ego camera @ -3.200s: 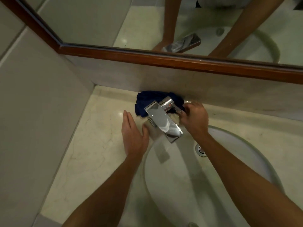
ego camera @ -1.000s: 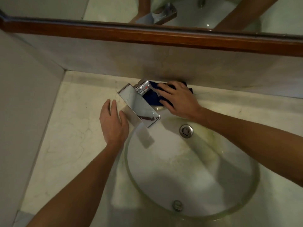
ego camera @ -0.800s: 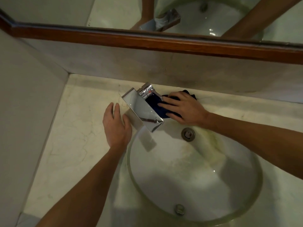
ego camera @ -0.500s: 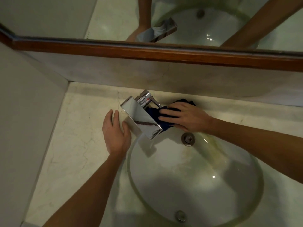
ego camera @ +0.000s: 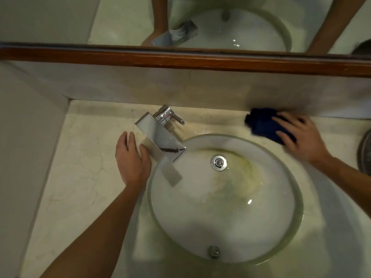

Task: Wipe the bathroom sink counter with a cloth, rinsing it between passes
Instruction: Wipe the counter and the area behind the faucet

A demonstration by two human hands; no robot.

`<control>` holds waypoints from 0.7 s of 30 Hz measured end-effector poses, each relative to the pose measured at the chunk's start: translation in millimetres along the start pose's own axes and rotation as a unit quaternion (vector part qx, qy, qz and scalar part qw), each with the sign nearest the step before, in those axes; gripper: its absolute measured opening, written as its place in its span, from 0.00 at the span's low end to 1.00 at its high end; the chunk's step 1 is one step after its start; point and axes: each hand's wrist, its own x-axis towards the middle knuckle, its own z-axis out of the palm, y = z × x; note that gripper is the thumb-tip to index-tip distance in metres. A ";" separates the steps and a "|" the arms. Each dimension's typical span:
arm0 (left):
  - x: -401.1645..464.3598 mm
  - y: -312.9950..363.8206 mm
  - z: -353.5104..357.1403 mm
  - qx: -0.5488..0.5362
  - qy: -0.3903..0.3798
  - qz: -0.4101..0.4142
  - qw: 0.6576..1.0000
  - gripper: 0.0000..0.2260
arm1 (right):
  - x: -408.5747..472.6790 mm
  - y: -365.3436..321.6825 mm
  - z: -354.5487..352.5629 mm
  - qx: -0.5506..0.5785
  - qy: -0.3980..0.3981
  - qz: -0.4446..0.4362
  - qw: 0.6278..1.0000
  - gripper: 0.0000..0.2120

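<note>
A dark blue cloth lies on the pale marble counter at the back right, close to the backsplash. My right hand presses flat on the cloth, fingers spread over its right part, and looks motion-blurred. My left hand rests flat on the counter just left of the chrome faucet, fingers together, holding nothing. The round white sink basin fills the middle, with yellowish stains near the drain.
A wood-framed mirror runs above the backsplash and reflects both arms. A wall closes the counter's left side. A dark round object is cut off at the right edge. An overflow fitting sits at the basin's near side.
My right hand has slid the cloth from beside the faucet handle along the back of the counter to the far right. My left hand has stayed beside the faucet.
</note>
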 end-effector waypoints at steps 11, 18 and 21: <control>0.0 -4.1 5.8 0.018 0.028 0.036 0.999 0.24 | 41.1 -62.1 30.0 -0.012 0.008 -0.001 1.000 0.20; 1.4 -12.1 6.7 -0.011 0.051 0.073 0.996 0.23 | 89.5 -137.4 53.0 0.001 -0.026 -0.035 0.999 0.22; 2.5 -8.6 6.5 -0.044 0.046 0.048 0.997 0.23 | 78.8 -136.4 38.0 0.028 -0.027 0.028 0.999 0.28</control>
